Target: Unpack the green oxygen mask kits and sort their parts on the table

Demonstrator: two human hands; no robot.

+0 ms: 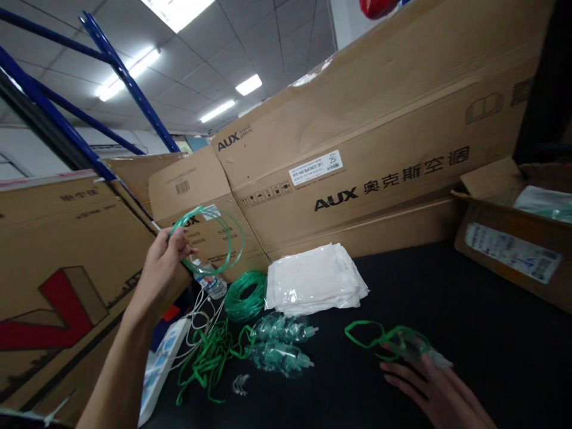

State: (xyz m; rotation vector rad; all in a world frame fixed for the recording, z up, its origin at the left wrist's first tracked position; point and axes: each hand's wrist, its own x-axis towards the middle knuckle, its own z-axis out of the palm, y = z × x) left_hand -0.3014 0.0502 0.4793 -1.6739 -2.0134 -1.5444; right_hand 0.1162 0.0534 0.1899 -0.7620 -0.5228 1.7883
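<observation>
My left hand (167, 253) is raised at the left, its fingers closed around a loose coil of thin green tubing (241, 235). At the lower right, my right hand (431, 387) has its fingers at a clear green face mask (409, 342) and seems to grip it by its edge. A green elastic strap (364, 325) trails leftward from this mask. Between the hands, more clear green masks (279, 354) lie stacked on the black table (330, 387), beside a heap of green straps (208, 360). Behind them rests a thicker coil of green tubing (245, 295).
A stack of white plastic bags (315, 280) lies in front of large cardboard boxes (277, 226). An opened carton (509, 238) stands at the right. Further left are a plastic bottle (213, 286), a white power strip (163, 363) with cables and small clear pieces (240, 384).
</observation>
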